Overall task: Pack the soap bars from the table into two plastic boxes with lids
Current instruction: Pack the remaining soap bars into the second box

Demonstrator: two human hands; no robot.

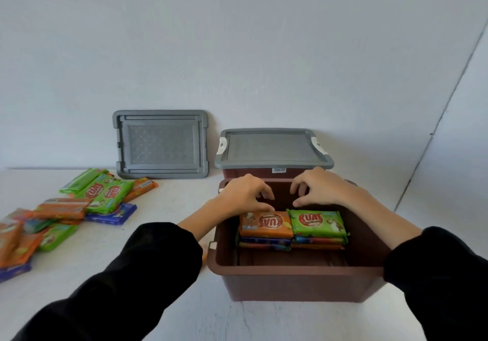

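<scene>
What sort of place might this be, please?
Likely a plain indoor packing spot, perhaps a home: a white table against a bare wall, loose wrapped soap bars, and brown plastic boxes.
</scene>
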